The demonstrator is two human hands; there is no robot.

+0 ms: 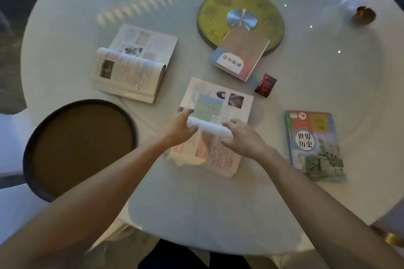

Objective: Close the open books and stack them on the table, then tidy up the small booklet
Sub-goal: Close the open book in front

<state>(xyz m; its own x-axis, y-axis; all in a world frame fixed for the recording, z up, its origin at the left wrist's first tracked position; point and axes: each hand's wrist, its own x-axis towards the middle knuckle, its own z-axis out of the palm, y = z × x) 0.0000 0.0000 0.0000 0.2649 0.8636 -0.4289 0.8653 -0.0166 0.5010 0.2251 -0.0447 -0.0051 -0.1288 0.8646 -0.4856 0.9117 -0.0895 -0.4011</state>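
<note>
An open book [220,107] with a map page lies in the middle of the white round table [218,214]. My left hand [180,126] and my right hand [242,135] both grip its curled-up near pages at the fold. A second open book [131,74] lies to the left, its pages bulging. A closed pink-and-brown book [240,54] rests partly on the yellow disc. A closed colourful textbook [314,144] lies at the right. A small red booklet [265,84] stands between the middle book and the pink one.
A yellow-green turntable disc [218,13] with a silver hub sits at the table's centre. A round dark-rimmed brown stool [80,146] stands at the left, below the table edge. A small golden object [366,15] sits at the far right.
</note>
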